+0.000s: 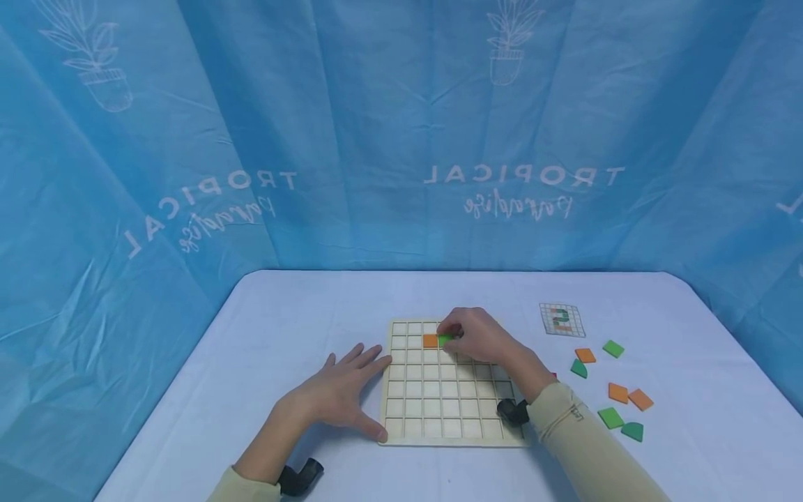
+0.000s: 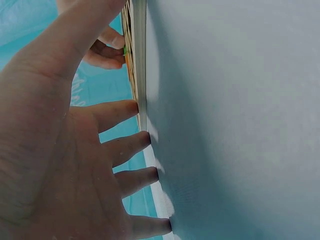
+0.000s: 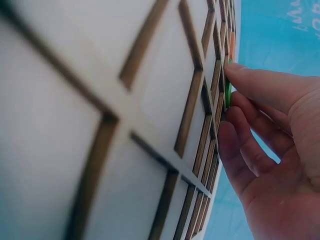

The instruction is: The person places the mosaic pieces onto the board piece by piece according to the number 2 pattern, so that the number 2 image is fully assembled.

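A pale wooden grid board (image 1: 433, 408) lies on the white table. In its upper part an orange square tile (image 1: 430, 341) sits in one cell. Just right of that, my right hand (image 1: 479, 338) pinches a light green tile (image 1: 445, 340) between thumb and fingers. The right wrist view shows this green tile (image 3: 228, 90) against the grid, partly covered by the fingertips; whether it is fully seated I cannot tell. My left hand (image 1: 339, 390) has its fingers spread, with thumb and index finger touching the board's left edge. Seen from the left wrist, the fingers (image 2: 120, 116) are straight.
Right of the board lie several loose tiles: orange squares (image 1: 617, 392), light green squares (image 1: 610, 417) and dark green rounded pieces (image 1: 633, 431). A red piece (image 1: 554, 375) is mostly hidden behind my right forearm. A gridded pattern card (image 1: 562, 319) lies farther back. Blue curtain (image 1: 401, 139) surrounds the table.
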Demonstrator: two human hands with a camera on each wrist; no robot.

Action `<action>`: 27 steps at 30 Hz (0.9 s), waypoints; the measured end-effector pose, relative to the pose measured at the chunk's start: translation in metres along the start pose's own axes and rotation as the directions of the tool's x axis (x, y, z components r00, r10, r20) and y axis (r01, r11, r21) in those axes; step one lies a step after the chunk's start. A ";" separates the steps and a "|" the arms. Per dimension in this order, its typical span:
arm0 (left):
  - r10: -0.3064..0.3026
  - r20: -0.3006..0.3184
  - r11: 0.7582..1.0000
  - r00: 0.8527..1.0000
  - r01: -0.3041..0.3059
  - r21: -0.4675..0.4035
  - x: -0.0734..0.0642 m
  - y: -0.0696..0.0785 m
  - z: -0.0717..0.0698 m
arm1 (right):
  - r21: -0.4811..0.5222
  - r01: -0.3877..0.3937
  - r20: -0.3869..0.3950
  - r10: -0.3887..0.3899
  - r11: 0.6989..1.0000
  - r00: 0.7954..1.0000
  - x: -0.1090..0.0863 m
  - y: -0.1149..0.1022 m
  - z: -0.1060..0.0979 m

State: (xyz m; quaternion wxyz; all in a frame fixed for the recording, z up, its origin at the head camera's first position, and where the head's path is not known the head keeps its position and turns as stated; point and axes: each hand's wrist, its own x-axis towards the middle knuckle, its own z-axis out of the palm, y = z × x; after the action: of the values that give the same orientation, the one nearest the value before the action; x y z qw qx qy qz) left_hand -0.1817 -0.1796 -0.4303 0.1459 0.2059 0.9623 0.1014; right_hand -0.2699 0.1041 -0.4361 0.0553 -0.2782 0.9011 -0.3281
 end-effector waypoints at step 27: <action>0.005 0.006 1.000 1.000 -0.004 -0.018 0.000 -0.001 0.000 | 0.047 -0.034 -0.016 0.035 0.998 0.999 -0.003 0.002 0.000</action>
State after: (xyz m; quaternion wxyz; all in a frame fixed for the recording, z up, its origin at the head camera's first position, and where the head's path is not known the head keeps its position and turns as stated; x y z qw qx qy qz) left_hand -0.1820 -0.1805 -0.4300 0.1503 0.2071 0.9605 0.1096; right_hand -0.2684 0.1073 -0.4377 0.0598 -0.2583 0.8984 -0.3501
